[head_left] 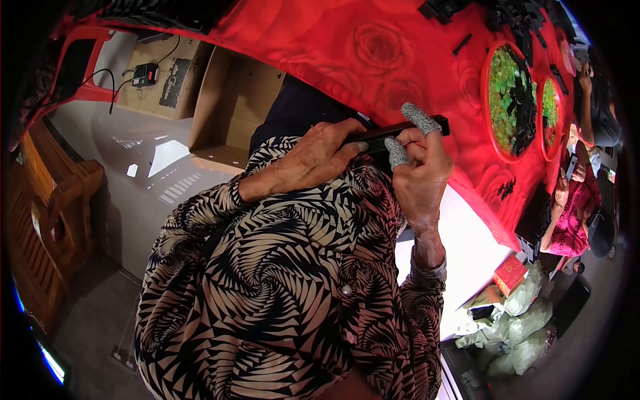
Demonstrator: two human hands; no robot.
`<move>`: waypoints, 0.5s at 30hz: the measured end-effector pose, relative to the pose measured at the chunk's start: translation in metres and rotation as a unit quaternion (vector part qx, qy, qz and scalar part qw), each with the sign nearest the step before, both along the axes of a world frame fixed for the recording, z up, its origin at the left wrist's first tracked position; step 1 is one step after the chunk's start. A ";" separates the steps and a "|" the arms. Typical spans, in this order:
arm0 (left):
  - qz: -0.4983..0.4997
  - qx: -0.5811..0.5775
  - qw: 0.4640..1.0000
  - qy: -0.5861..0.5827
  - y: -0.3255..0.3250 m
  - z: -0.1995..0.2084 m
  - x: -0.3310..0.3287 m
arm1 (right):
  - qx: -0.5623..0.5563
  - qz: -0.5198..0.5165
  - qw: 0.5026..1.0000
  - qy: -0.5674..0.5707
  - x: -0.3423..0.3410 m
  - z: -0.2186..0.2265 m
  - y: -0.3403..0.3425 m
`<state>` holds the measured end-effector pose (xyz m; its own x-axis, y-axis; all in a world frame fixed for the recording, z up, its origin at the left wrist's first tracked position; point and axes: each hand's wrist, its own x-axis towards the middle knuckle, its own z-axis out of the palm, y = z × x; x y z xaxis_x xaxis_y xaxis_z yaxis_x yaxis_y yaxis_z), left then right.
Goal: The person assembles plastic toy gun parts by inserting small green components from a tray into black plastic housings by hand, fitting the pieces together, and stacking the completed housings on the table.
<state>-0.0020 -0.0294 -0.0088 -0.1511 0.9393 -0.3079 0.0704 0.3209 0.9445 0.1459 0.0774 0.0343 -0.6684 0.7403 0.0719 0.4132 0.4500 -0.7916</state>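
Both my hands grip a long, narrow black bar (385,133) in front of my chest, by the edge of the red cloth. My left hand (320,155) is closed around its left part, thumb laid along it. Toward the other end, my right hand (425,170) pinches the bar between thumb and index finger. Grey knitted covers (420,119) sleeve those two fingertips. The bar's right end sticks out past the index finger. What exactly the bar is, I cannot tell.
The red rose-patterned cloth (313,40) bears a red-rimmed bowl (486,100) of yellow-green pieces and black parts, with a second bowl (560,120) beyond. Black parts (527,20) lie behind. A cardboard box (200,127), wooden chair (60,200) and filled bags (527,320) surround me. Other people are at right.
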 end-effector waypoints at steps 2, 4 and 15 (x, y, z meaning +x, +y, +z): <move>0.007 0.029 0.999 0.017 0.000 0.001 0.002 | 0.007 -0.002 1.000 -0.005 0.001 0.000 -0.001; 0.000 0.018 1.000 0.016 0.001 0.003 0.002 | 0.013 -0.004 1.000 0.010 0.001 -0.003 -0.002; 0.036 0.028 0.997 0.058 0.002 -0.012 0.011 | -0.024 -0.010 1.000 0.003 0.005 -0.004 0.003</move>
<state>0.0086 -0.0270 -0.0205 -0.2505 0.9398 -0.2324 0.1588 0.2767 0.9477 0.1512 0.0805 0.0301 -0.6524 0.7568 0.0397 0.4169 0.4022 -0.8151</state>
